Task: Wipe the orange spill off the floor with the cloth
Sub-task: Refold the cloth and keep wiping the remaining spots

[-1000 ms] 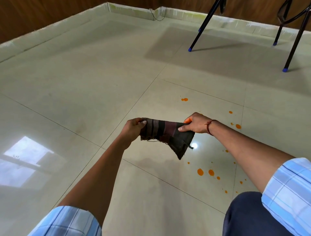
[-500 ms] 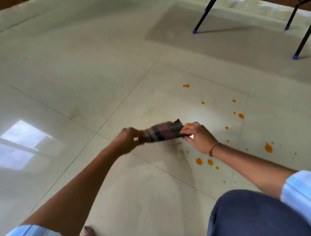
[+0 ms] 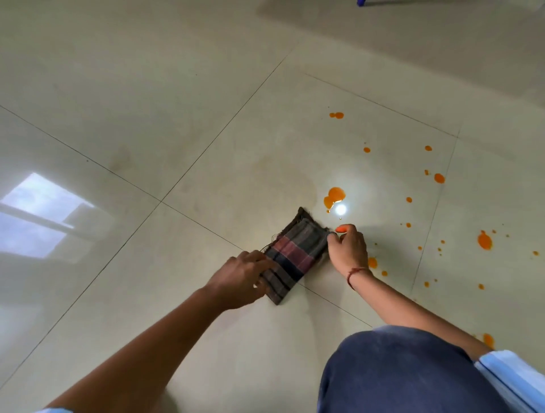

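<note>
A folded dark plaid cloth point(image 3: 292, 256) lies flat on the pale tiled floor point(image 3: 177, 118). My left hand point(image 3: 239, 280) rests on its near left edge with fingers fairly straight. My right hand point(image 3: 348, 250) pinches the cloth's right edge, fingers curled. The orange spill is scattered to the right: a larger blob point(image 3: 334, 196) just beyond the cloth, another point(image 3: 484, 241) far right, and several small drops point(image 3: 336, 115) around them.
My knee in dark blue trousers point(image 3: 407, 371) fills the lower right. A blue-tipped chair leg point(image 3: 360, 2) shows at the top edge. A window reflection point(image 3: 41, 215) glares on the tiles at left, a bright light spot point(image 3: 340, 210) near the blob.
The cloth, held up between both hands a second ago, has come down and now lies flat on the floor. The camera has dropped closer to the floor.
</note>
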Tool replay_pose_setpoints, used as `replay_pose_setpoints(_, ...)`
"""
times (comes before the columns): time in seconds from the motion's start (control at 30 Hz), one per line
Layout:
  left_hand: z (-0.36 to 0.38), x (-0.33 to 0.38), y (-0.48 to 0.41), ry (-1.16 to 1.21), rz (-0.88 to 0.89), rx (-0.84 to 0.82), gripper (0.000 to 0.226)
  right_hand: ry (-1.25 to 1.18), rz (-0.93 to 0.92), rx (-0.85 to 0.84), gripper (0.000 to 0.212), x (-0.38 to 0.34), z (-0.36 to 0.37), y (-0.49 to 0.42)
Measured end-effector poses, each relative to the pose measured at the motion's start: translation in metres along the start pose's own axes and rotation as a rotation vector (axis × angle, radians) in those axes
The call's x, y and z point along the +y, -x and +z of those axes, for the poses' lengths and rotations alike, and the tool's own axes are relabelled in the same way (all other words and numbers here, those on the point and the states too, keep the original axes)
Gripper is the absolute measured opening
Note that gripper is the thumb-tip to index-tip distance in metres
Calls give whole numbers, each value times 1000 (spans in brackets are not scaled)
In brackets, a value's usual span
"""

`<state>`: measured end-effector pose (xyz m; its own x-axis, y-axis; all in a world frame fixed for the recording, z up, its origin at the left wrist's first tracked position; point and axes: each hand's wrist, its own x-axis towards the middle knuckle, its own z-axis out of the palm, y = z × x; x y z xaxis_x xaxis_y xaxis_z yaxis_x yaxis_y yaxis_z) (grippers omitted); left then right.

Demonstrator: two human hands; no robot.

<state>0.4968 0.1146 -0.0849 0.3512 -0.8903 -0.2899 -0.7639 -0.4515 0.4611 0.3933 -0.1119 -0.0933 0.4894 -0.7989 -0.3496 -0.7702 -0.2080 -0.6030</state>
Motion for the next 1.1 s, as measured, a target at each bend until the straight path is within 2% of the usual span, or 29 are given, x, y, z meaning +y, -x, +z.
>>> replay_pose_setpoints(0.03, 2, 3, -4, -75, 13, -50, 49, -103, 101, -23, 31, -6, 1, -4)
replay_pose_setpoints(0.1, 6, 9, -12, -179, -7, -106, 53, -186, 185, -67, 40, -18, 0, -13)
replay_pose_setpoints(0.2, 9, 10, -17, -168, -11, -75, 48, -167, 120, -38, 40, -27, -1, -19)
replay_pose_setpoints(0.27, 10, 4, -18, -36, -30, -23, 41, -172, -134, 5, 34, -33, 0, -6)
replay_pose_setpoints(0.33, 8, -2, -17, 179, -137, 63, 33, -158, -541, -25, 33, -35, 8, 19)
replay_pose_setpoints(0.4, 6, -8, -13, 271, -265, 145, 31, -31, -872, -169, 35, -24, 21, 45)
replay_pose_setpoints(0.47, 7, -16, -6, 260, -356, 171, 30, 215, -1008, -431, 37, -7, 34, 61)
replay_pose_setpoints(0.53, 8, -21, 0, 269, -417, 170, 34, 395, -957, -641, 37, 5, 38, 66)
replay_pose_setpoints(0.57, 8, -22, 1, 283, -437, 175, 37, 371, -939, -646, 35, 6, 36, 66)
replay_pose_setpoints(0.6, 9, -23, 2, 295, -443, 182, 41, 283, -942, -575, 32, 5, 34, 65)
replay_pose_setpoints(0.7, 11, -22, 1, 280, -409, 174, 44, 114, -975, -193, 25, -4, 31, 48)
replay_pose_setpoints(0.77, 10, -20, -1, 245, -395, 148, 37, 180, -919, -149, 37, -14, 33, 34)
replay_pose_setpoints(0.83, 8, -18, -3, 252, -431, 129, 31, 352, -897, -278, 54, -18, 42, 28)
replay_pose_setpoints(0.93, 8, -17, -6, 245, -496, 125, 24, 594, -1044, -426, 73, -8, 62, 39)
replay_pose_setpoints(1.1, 9, -15, -5, 233, -574, 126, 26, 554, -1051, -267, 91, 4, 60, 45)
